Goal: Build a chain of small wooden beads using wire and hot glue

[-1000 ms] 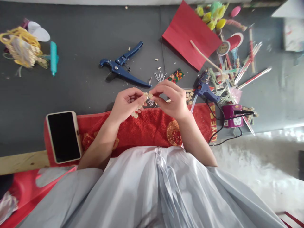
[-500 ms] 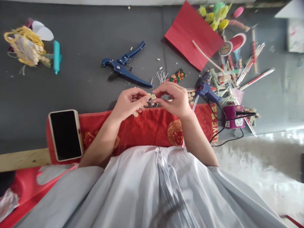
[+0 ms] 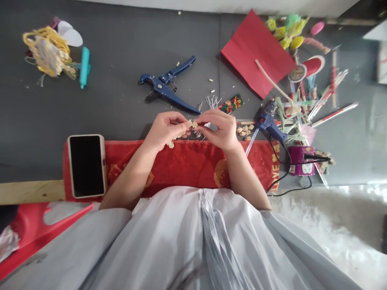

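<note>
A short cream-coloured beaded strand (image 3: 179, 136) hangs from my left hand (image 3: 168, 128), whose thumb and fingers are pinched on it. At the strand's right end, a small flower-like cluster touches the fingertips of my right hand (image 3: 220, 128), closed in a pinch. Whether the right fingers hold the cluster itself or a thin thread is too small to tell. Both hands are above the edge of a red towel (image 3: 187, 161). Thin white wires (image 3: 213, 102) lie just beyond the right hand, beside a patterned green and red strip (image 3: 231, 104).
Blue cutters (image 3: 169, 86) lie beyond my hands. On the right are a glue gun (image 3: 269, 121), small beige pieces (image 3: 245, 131), red paper (image 3: 256, 52) and a purple box (image 3: 301, 160) with a black cable. A phone (image 3: 87, 166) and yellow cord bundle (image 3: 48, 50) are left.
The view has shifted, so table items appear farther right. My right fingertips have come closer to the left ones, right at the cream cluster.
</note>
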The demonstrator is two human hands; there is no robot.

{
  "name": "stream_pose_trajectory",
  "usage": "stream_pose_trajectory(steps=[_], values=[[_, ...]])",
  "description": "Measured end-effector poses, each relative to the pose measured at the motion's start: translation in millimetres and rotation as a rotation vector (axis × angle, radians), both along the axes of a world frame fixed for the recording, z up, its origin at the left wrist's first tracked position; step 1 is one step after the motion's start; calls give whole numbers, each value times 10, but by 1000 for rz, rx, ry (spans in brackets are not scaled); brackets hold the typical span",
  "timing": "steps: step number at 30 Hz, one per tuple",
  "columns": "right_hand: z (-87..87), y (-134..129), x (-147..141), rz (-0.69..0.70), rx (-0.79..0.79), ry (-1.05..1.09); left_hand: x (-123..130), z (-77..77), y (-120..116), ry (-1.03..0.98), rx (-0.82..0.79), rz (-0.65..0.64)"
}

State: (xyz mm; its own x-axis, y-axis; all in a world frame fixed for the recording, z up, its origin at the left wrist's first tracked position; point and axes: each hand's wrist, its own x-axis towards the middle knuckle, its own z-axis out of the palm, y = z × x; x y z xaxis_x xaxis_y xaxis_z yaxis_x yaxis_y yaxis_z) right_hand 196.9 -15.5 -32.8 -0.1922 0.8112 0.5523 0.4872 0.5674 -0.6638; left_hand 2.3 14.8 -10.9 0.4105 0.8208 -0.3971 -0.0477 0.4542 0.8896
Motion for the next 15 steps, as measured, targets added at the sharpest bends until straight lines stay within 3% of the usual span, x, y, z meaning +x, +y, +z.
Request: stream_pose_trajectory(steps=[6,15], values=[[-88,24,-19,35,91,76,4,-12,10,-9,-63,10],[-121,7,20,18,43,1,22,-9,5,21,-102,26]])
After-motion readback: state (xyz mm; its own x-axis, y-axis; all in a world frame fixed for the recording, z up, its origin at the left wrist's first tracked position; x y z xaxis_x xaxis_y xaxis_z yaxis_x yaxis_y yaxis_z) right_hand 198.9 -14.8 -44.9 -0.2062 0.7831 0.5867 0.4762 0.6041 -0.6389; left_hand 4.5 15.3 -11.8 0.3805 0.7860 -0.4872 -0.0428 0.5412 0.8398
